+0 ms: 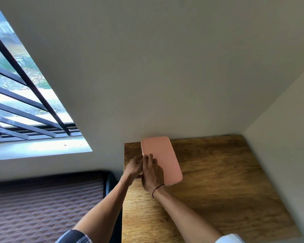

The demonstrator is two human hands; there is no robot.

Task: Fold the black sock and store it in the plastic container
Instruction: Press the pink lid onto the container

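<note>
A pink plastic container (165, 155) with its lid on lies at the back left of the wooden table (218, 181), close to the wall. My left hand (134, 166) curls around the container's left edge. My right hand (152, 174) lies flat on the lid beside it, fingers spread and pressing near the same edge; a thin black band circles that wrist. No black sock shows anywhere in the view.
A white wall rises behind the table and another closes its right side. Left of the table stands a bed (42, 204) with a brown patterned cover. A barred window (21, 95) is at the upper left.
</note>
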